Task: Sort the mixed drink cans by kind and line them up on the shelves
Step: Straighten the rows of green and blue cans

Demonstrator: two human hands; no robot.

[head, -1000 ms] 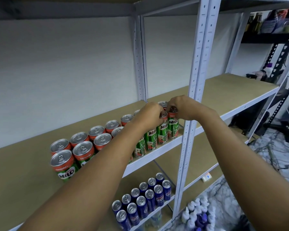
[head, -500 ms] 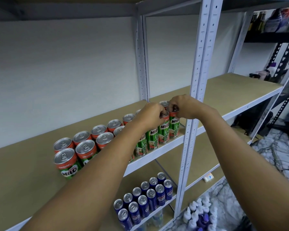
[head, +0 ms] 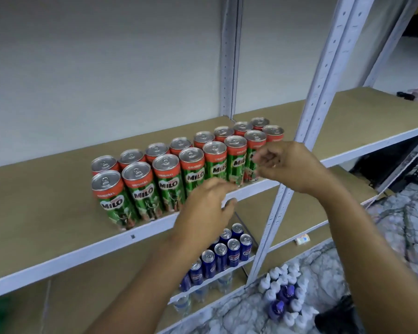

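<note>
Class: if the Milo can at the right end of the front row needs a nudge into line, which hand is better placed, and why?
The right hand. It sits beside the right end of the front row of Milo cans, holding nothing. The left hand is lower, before the shelf edge.

Brown shelf [head: 46,213], two rows of Milo cans [head: 169,179] upright

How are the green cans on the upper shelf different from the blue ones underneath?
The Milo cans are green with red bands; the blue cans are dark blue. The Milo cans stand on the upper shelf, the blue cans one shelf lower. Both kinds stand upright in two neat rows with silver pull-tab tops.
</note>
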